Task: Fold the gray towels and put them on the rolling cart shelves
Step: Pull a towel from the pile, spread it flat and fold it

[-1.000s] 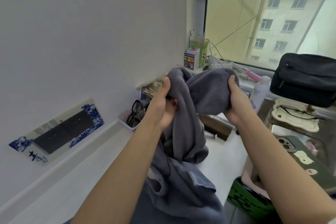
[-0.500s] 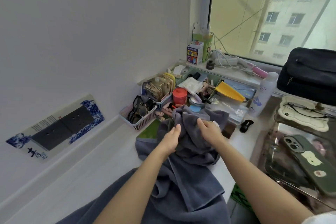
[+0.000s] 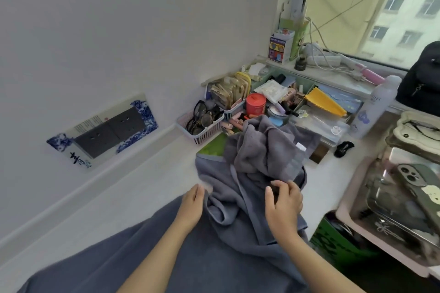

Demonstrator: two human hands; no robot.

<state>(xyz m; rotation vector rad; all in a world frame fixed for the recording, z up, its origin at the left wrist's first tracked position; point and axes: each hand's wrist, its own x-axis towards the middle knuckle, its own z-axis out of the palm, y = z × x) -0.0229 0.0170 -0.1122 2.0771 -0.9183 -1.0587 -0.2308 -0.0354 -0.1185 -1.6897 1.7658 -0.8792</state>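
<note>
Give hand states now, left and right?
Left hand: open, fingers straight, at the crumpled gray terry towel.
Right hand: fingers curled, gripping the towel.

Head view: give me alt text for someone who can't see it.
A person's two hands reach onto a crumpled gray towel heaped on a white counter; the right hand curls onto its folds, the left hand rests at its edge. Cluttered toiletries sit behind.
</note>
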